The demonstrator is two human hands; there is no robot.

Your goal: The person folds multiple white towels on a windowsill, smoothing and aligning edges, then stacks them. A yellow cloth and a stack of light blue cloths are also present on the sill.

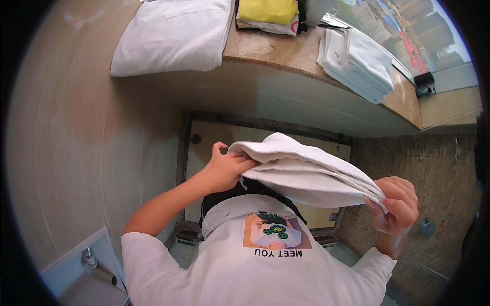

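Note:
A folded white textured towel (302,168) stretches between my two hands in front of my body, its layered edges facing me. At its left end my left hand (231,166) grips the fold, with fingers tucked between the layers and partly hidden. My right hand (398,204) pinches the corner at the towel's right end, thumb and fingers closed on the stacked edges.
On the marble ledge (283,65) ahead lie a large folded white towel (176,38), folded clothes with a yellow piece on top (268,11), and a stack of white towels (356,63) by the window. Dark bottles (423,85) stand at the right.

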